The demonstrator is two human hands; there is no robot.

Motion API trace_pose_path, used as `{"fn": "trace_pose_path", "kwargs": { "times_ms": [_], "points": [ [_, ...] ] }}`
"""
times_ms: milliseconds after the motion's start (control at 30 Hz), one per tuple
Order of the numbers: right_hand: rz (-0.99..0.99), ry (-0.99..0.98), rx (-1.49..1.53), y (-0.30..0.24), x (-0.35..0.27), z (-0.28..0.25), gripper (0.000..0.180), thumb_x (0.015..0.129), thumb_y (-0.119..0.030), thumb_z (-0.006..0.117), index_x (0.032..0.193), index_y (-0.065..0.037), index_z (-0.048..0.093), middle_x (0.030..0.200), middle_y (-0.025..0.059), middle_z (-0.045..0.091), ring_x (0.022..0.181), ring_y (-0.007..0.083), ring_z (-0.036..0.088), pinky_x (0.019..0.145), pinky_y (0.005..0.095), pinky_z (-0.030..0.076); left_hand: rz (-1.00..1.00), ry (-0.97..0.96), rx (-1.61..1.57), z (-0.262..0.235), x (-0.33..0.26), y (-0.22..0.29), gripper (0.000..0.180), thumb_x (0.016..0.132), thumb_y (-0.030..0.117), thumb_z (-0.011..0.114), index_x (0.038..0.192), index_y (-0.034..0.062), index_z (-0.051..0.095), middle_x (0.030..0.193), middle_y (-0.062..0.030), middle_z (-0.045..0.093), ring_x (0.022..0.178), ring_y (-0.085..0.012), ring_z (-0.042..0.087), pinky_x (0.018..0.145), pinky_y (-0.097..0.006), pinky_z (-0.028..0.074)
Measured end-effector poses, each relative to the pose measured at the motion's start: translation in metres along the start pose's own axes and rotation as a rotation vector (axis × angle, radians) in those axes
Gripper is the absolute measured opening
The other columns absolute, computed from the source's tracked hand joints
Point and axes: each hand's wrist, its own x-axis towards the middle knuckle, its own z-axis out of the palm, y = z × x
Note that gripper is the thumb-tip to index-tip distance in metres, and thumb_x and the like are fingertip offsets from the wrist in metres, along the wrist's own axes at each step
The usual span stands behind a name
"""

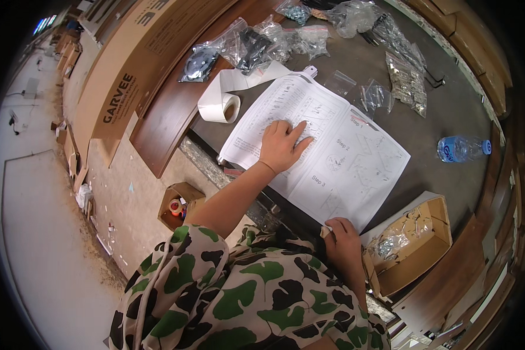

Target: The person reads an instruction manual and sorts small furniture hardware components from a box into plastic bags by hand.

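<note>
A large white instruction sheet (356, 163) with line drawings lies spread on the dark table (449, 111). My left hand (281, 146) rests flat on the sheet's left part, fingers together, index finger pointing at a drawing. My right hand (343, 238) pinches the sheet's near corner at the table's front edge. My leaf-patterned shirt fills the lower middle of the view.
A roll of white labels (219, 105) lies left of the sheet. Several clear bags of hardware (262, 44) lie at the table's far side. A water bottle (462, 149) lies at right. An open cardboard box (417, 242) with a bag sits beside my right hand. Wood panels and cartons lean at left.
</note>
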Motion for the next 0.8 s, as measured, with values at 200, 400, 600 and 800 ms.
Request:
{"fn": "trace_pose_path", "kwargs": {
  "times_ms": [200,400,600,800],
  "points": [
    [-0.008,-0.002,-0.001,-0.002,0.0,0.001,0.02,0.078,-0.01,0.063,0.098,-0.006,0.06,0.1,0.0107,0.06,0.093,0.0317,0.058,0.077,0.0412,0.049,-0.002,-0.006,0.015,-0.001,-0.003,-0.003,0.035,0.082,0.031,0.067,0.11,0.0105,0.064,0.077,-0.0084,0.049,0.074,-0.027,0.049,0.066,-0.038,0.041],
    [-0.023,-0.033,-0.071,0.009,-0.003,0.006,0.021,0.077,-0.009,0.06,0.098,-0.006,0.059,0.101,0.0123,0.06,0.095,0.0319,0.058,0.078,0.0418,0.05,-0.05,-0.07,0.05,0.004,0.001,0.003,0.05,0.08,0.033,0.069,0.125,0.0125,0.057,0.076,-0.0083,0.047,0.072,-0.0251,0.047,0.064,-0.038,0.039],
    [-0.06,0.023,-0.068,0.011,-0.001,0.007,0.019,0.081,-0.018,0.06,0.096,-0.006,0.058,0.098,0.0096,0.057,0.092,0.0286,0.059,0.069,0.04,0.052,0.038,-0.039,0.081,0.008,0.0,0.003,0.04,0.081,0.032,0.069,0.114,0.011,0.065,0.078,-0.0094,0.046,0.073,-0.0273,0.046,0.065,-0.041,0.039],
    [-0.005,0.008,-0.038,0.008,-0.007,0.002,0.019,0.081,-0.017,0.058,0.097,-0.006,0.057,0.099,0.0114,0.057,0.096,0.03,0.058,0.074,0.0399,0.052,0.061,-0.009,0.067,0.009,0.001,0.003,0.039,0.08,0.032,0.069,0.112,0.0094,0.065,0.075,-0.0093,0.046,0.072,-0.0271,0.046,0.064,-0.04,0.039]
  ]
}}
